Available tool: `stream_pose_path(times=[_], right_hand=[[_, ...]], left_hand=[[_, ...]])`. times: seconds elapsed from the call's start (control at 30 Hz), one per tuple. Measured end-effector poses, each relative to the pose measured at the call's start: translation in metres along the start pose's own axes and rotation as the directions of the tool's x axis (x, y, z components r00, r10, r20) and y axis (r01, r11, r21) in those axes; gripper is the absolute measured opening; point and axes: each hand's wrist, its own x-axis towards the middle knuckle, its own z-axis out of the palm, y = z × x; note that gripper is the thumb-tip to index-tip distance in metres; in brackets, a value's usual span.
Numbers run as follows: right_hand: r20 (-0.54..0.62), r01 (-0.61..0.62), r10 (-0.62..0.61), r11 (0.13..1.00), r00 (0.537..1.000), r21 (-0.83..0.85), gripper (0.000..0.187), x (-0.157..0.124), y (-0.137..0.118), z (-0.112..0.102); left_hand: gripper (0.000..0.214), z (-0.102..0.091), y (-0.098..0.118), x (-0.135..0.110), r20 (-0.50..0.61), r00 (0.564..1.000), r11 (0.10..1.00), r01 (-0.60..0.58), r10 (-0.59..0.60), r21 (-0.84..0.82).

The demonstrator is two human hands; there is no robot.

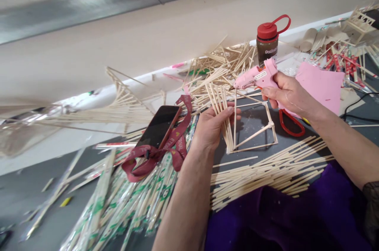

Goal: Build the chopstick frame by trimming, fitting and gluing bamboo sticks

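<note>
My right hand (287, 91) is wrapped round the handle of a pink glue gun (251, 77). The gun's nozzle points left, close to the upper end of the stick frame (256, 146). My left hand (216, 122) grips that frame by its left side, where several thin wooden sticks fan out from one lower corner. The frame is built of light wooden sticks joined at the corners, with a whitish blob at one joint. Whether the nozzle touches the wood I cannot tell. Loose wooden sticks (269, 172) lie in a spread pile just in front of me.
A phone (160, 124) with a maroon strap (177, 144) lies left of my hands, on wrapped chopsticks (130, 203). A red-lidded bottle (267, 42) stands behind the gun. Red-handled scissors (291, 124) and pink paper (321, 85) lie to the right. A curved stick structure (118, 97) is at back left.
</note>
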Motion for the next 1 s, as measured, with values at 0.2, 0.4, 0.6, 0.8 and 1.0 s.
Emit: stream_pose_path(times=[0.2,0.4,0.6,0.8,1.0], right_hand=[[0.001,-0.014,0.014,1.0,1.0,-0.003,0.006,-0.0002,-0.0003,-0.0001],[-0.009,-0.007,0.007,1.0,1.0,0.014,0.008,0.0,-0.0009,-0.0002],[-0.006,-0.011,0.011,1.0,1.0,-0.004,0.007,-0.0004,-0.0012,-0.0007],[-0.01,0.008,-0.008,1.0,1.0,0.009,0.009,-0.0004,-0.0001,-0.0006],[-0.005,0.013,-0.013,1.0,1.0,-0.005,0.009,-0.0007,0.0002,-0.0002]], left_hand=[[0.032,0.0001,0.0002,-0.0002,0.006,1.0,1.0,-0.004,0.004,0.0],[0.034,0.0012,0.0012,-0.0015,0.001,1.0,1.0,-0.009,0.009,0.005],[0.033,0.0014,0.0003,-0.0011,-0.008,1.0,1.0,-0.005,0.005,0.008],[0.033,0.0013,0.0009,-0.0013,-0.011,1.0,1.0,-0.005,0.005,0.009],[0.033,0.0014,0.0012,-0.001,-0.005,1.0,1.0,-0.008,0.008,0.01]])
